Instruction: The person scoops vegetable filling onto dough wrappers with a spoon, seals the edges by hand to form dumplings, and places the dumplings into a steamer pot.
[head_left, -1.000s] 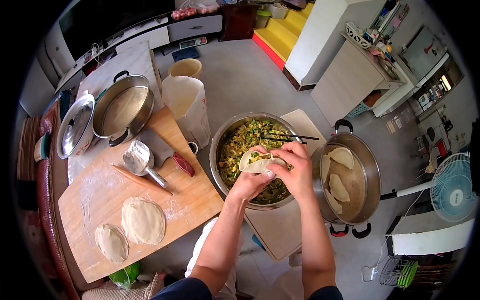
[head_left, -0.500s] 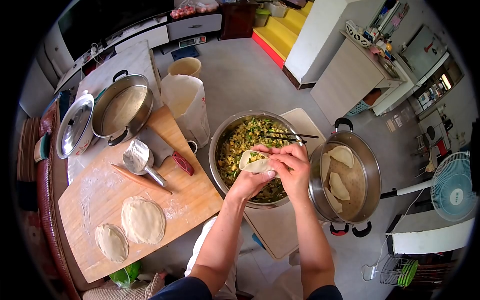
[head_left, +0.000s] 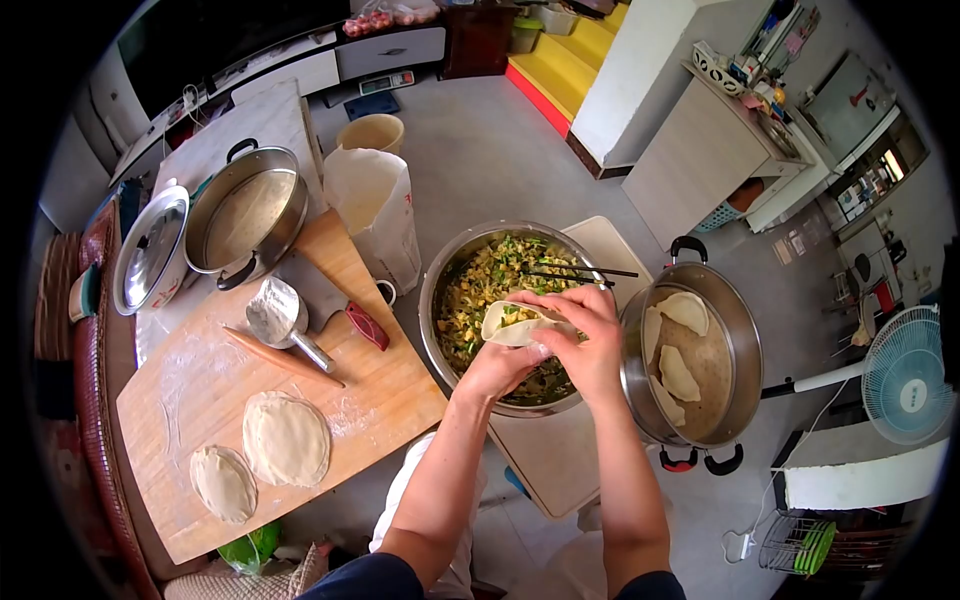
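A dumpling (head_left: 512,328), its pale wrapper folded round green and yellow filling, is held in both hands above a steel bowl (head_left: 432,345) of chopped filling. My left hand (head_left: 495,370) cups it from below, fingers closed about it. The fingers of my right hand (head_left: 590,335) pinch the wrapper's edge at its right side, while the left end still gapes with filling showing. Dark chopsticks (head_left: 585,272) rest across the bowl beyond my hands. Right of the bowl, a steel steamer pot (head_left: 740,370) holds several folded dumplings (head_left: 680,372).
On the left, a floured wooden board (head_left: 380,400) carries two stacks of wrappers (head_left: 286,440), a rolling pin (head_left: 285,357), a flour scoop (head_left: 285,320) and a cleaver with a red handle (head_left: 367,326). Behind it stand another pot (head_left: 290,225) and a lid (head_left: 155,250). A fan (head_left: 908,375) is far right.
My right fingers have shifted slightly along the dumpling's edge, and the pinch sits a little differently. The dumpling stays over the bowl in both hands.
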